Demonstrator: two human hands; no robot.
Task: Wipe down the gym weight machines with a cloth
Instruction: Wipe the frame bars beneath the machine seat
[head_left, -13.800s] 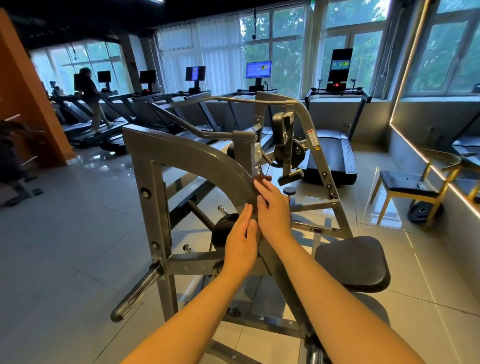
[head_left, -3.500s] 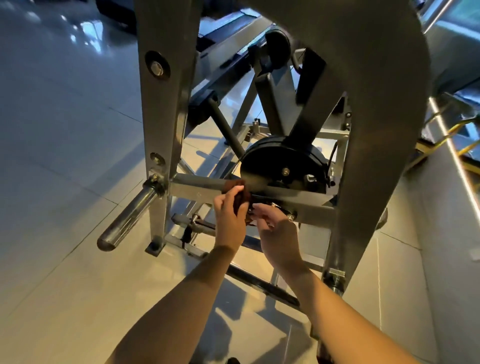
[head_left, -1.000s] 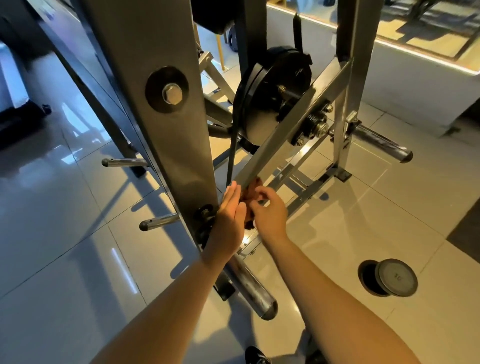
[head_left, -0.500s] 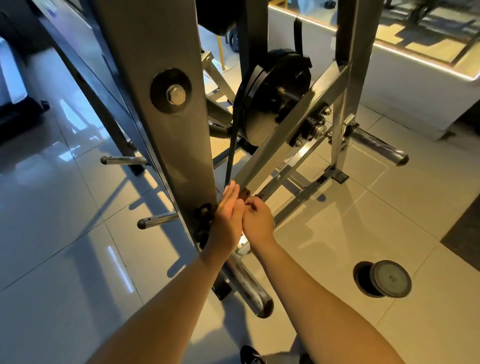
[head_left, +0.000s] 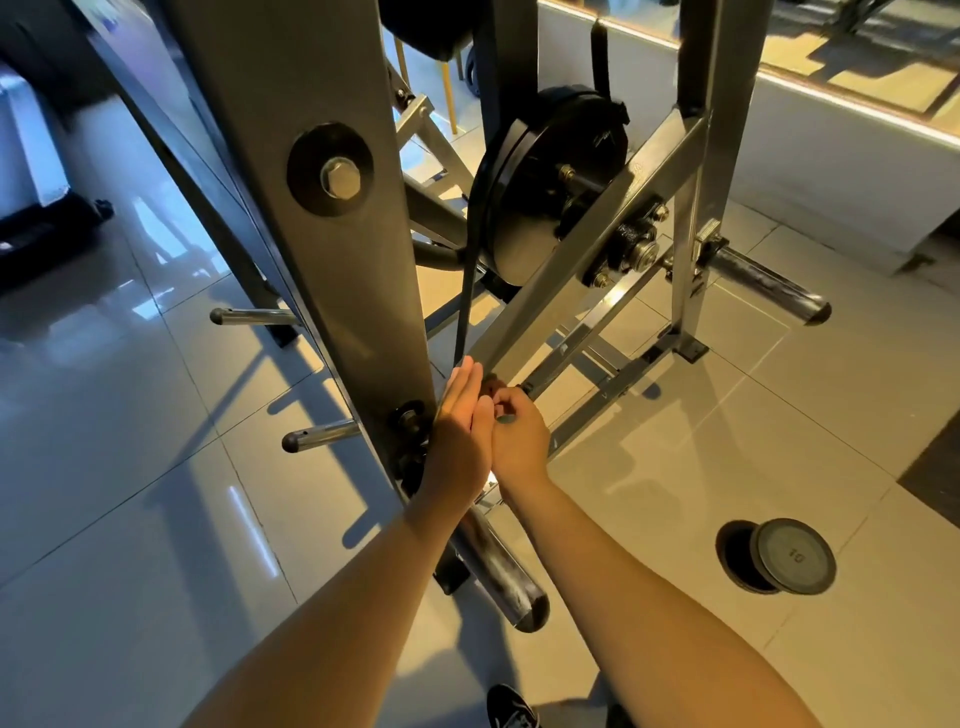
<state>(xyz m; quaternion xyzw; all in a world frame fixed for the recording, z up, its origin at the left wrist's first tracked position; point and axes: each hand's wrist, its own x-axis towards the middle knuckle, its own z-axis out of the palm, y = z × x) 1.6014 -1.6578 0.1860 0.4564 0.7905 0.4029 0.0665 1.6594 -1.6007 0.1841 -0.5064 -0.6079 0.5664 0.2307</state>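
Note:
A grey steel weight machine fills the view, with a thick upright post (head_left: 332, 291) and a diagonal crossbar (head_left: 566, 270) running up to the right. My left hand (head_left: 460, 436) lies flat with straight fingers against the lower end of the crossbar, beside the post. My right hand (head_left: 519, 436) is curled next to it and grips a dark brown cloth (head_left: 491, 387). Only a small bit of the cloth shows between my two hands, where the crossbar meets the post.
A black pulley wheel (head_left: 550, 187) with a belt hangs above my hands. Chrome plate pegs stick out at the lower middle (head_left: 498, 571), right (head_left: 769, 283) and left (head_left: 317, 434). A round weight plate (head_left: 792, 556) lies on the tiled floor at right. My shoe (head_left: 511, 709) shows below.
Both hands have slid down the diagonal crossbar toward the post over the last second. The cloth, plainly seen before, is now almost hidden between them.

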